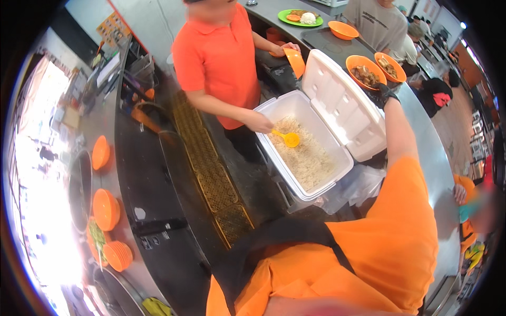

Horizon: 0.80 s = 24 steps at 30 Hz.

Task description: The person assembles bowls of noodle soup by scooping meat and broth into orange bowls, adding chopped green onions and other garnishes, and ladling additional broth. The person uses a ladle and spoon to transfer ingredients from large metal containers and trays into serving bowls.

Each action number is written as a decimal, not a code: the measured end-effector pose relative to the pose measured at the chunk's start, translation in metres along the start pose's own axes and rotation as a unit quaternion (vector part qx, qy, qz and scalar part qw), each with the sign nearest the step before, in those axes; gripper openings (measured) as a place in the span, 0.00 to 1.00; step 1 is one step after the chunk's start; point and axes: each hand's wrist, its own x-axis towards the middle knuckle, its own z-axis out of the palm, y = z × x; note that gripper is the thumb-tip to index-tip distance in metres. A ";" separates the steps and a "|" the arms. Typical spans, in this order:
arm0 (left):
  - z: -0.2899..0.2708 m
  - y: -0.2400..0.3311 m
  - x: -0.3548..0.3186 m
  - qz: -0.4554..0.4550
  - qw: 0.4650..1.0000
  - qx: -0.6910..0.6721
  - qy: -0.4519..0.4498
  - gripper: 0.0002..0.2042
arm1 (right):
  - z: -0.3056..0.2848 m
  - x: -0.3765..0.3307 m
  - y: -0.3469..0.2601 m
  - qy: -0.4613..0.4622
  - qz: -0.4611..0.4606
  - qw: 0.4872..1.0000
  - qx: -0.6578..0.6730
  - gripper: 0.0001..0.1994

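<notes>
My right arm, in an orange sleeve, stretches across the open cooler to the counter. The black-gloved right hand (389, 96) grips the near rim of an orange bowl (363, 72) of brown meat or stew. Touching or close beside that bowl is a second orange bowl (390, 67) with pale and brown food. My left hand is out of the picture. Between me and a co-worker stands the white cooler (343, 157) of cooked rice (308, 158). The co-worker's hand (259, 121) holds a yellow scoop (291, 139) over the rice; their other hand tilts an orange bowl (295, 62).
The cooler's raised lid (342, 105) leans against the steel counter. A green plate (289, 16) of food and another orange bowl (343, 30) stand farther back. Stacked orange bowls (118, 256) line the left counter. A ribbed floor grating (211, 179) runs behind the co-worker. Other people sit beyond the counter.
</notes>
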 end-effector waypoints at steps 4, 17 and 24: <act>-0.028 -0.005 0.047 0.024 0.995 0.030 -0.090 0.17 | 0.022 0.012 0.001 0.015 -0.127 0.977 -0.170 0.14; -0.012 0.109 0.002 0.119 0.923 0.358 -0.068 0.15 | 0.033 -0.123 -0.062 0.108 -0.469 0.827 -0.291 0.13; 0.037 0.135 0.021 -0.083 0.996 0.011 -0.006 0.21 | 0.075 -0.347 -0.067 0.103 -0.602 0.741 -0.279 0.13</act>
